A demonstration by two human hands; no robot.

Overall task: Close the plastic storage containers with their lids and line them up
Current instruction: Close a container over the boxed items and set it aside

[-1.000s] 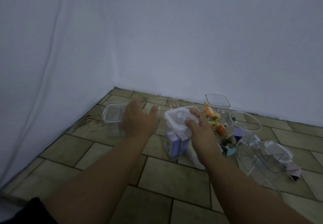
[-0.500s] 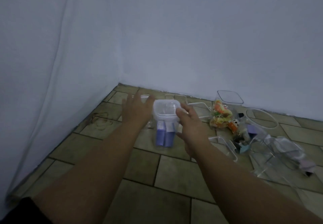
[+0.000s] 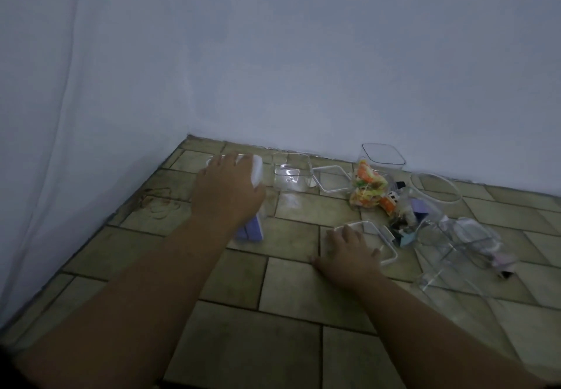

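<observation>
- a person's left hand [image 3: 226,192] rests palm-down over the white lid of a closed plastic container [image 3: 253,206] holding purple packets, fingers wrapped over the lid's far edge; the container stands on the tiled floor [image 3: 291,291] near the corner of the white walls.
- just right of that closed container sits an open, empty clear container [image 3: 290,173], upright and close to the wall.
- right of the open container, a clear lid [image 3: 332,180] with a white rim lies flat on the tiles.
- the right hand [image 3: 349,256] lies well right of the closed container and nearer the person, fingers spread and pressed flat on a second white-rimmed lid [image 3: 378,241] on the floor, not curled around it.
- farther right of the closed container, a bundle of orange and yellow rubber bands [image 3: 368,189] leans by a tall clear container [image 3: 383,155] against the wall.
- beyond these, a heap of clear containers [image 3: 455,236] and small clips lies jumbled; details there are too blurred to tell.
</observation>
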